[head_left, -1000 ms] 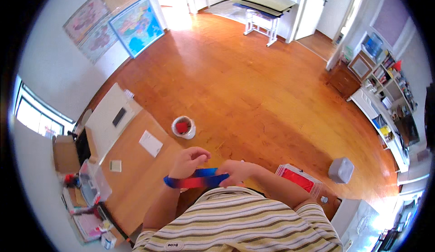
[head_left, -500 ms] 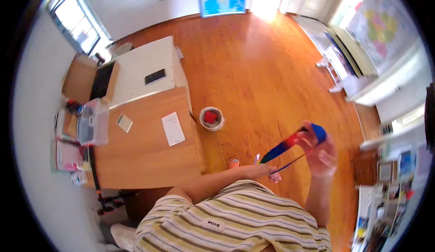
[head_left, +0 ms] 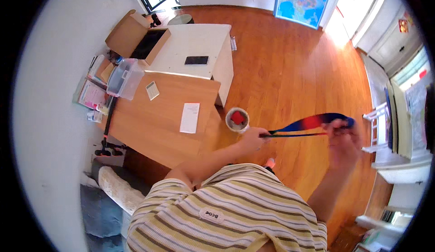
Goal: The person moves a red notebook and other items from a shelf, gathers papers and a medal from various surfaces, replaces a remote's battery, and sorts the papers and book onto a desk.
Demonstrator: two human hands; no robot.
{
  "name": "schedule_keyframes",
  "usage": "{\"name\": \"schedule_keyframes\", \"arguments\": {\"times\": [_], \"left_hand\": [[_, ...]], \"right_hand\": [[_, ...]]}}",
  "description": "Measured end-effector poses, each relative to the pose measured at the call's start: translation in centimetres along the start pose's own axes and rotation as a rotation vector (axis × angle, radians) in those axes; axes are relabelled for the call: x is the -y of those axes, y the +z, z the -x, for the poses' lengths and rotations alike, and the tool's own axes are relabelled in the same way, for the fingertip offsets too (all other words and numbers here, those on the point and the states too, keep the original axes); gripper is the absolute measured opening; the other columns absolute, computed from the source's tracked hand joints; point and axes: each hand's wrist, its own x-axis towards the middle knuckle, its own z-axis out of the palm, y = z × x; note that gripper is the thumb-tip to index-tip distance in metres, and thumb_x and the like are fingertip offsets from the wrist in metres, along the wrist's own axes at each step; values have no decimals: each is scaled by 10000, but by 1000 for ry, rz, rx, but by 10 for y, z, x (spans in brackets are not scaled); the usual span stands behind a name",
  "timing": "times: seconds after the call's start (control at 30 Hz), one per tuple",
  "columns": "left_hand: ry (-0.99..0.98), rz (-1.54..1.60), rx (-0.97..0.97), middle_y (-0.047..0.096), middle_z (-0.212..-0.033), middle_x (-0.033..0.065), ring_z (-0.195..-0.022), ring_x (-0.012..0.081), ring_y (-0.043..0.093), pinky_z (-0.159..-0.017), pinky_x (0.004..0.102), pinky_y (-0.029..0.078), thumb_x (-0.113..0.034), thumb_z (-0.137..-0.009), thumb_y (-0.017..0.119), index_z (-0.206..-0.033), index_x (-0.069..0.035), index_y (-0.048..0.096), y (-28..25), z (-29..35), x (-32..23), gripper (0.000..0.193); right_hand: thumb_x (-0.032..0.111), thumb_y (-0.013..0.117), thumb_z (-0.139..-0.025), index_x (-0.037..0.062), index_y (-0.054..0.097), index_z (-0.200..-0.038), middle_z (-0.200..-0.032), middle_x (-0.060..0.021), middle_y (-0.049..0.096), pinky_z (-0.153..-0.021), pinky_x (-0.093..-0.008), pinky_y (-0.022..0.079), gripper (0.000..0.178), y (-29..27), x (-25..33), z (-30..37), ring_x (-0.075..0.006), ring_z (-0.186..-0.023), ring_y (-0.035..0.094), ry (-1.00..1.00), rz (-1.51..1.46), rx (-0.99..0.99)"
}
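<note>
A blue strap (head_left: 312, 122) with a red middle stretches between my two hands, doubled into a long narrow loop. My left hand (head_left: 254, 139) is closed round its dark, thin left end. At the other end, my right hand (head_left: 343, 144) grips the wide dark blue bend. The upper band bows upward, while the lower, thinner side runs nearly straight. My right hand's fingers are slightly blurred. Below and left of my left hand, the wooden table top stands apart from the strap.
Close by my left hand stands a round bin (head_left: 237, 119) holding something red. The brown table (head_left: 167, 116) bears a white paper (head_left: 190, 117), a small card (head_left: 152, 90) and a clear plastic box (head_left: 126, 80). Beyond, a white table (head_left: 183, 45) carries a phone (head_left: 196, 60) and an open carton (head_left: 152, 48).
My hands have moved apart and the strap is now drawn out between them, more level. The view has swung, so the tables appear further right.
</note>
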Motion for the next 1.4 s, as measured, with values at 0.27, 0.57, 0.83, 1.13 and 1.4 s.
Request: {"name": "schedule_keyframes", "arguments": {"times": [0.27, 0.57, 0.83, 1.13, 1.4], "left_hand": [[-58, 397, -541, 606, -797, 29, -690, 99, 554, -607, 246, 457, -53, -664, 754, -829, -16, 596, -11, -90, 57, 232], [-173, 387, -213, 658, -955, 75, -923, 164, 604, -840, 291, 460, -61, -785, 663, -953, -32, 594, -59, -171, -3, 184], [-266, 960, -180, 644, -978, 162, -959, 248, 616, -846, 374, 494, -319, -951, 441, -957, -3, 585, -131, -253, -13, 348], [146, 1334, -487, 515, -1239, 221, -1146, 295, 525, -970, 408, 427, -317, -944, 430, -1236, 24, 453, -184, -272, -140, 450], [489, 1172, -696, 444, -1321, 215, -1186, 290, 490, -998, 410, 404, -341, -944, 430, -1304, 26, 382, -190, -246, -200, 516]], "right_hand": [[100, 645, -780, -76, 342, -1314, -1293, -227, 466, -1022, -411, 369, 639, 32, -25, -159, -311, -1205, 474, 403, -66, 675], [35, 571, -804, -51, 374, -1271, -1247, -185, 503, -964, -386, 422, 514, 66, -76, -323, -293, -1129, 522, 461, -264, 910], [131, 540, -853, -7, 521, -1180, -1108, -120, 598, -885, -332, 458, 356, 48, -62, -481, -218, -1035, 568, 90, 241, 613], [45, 563, -832, -54, 568, -953, -746, -95, 612, -663, -276, 473, 156, -25, -160, -495, -174, -660, 584, 275, 270, 458], [80, 616, -822, -24, 597, -895, -719, -55, 603, -594, -252, 447, 129, 36, -185, -450, -122, -620, 558, 530, 123, 935]]}}
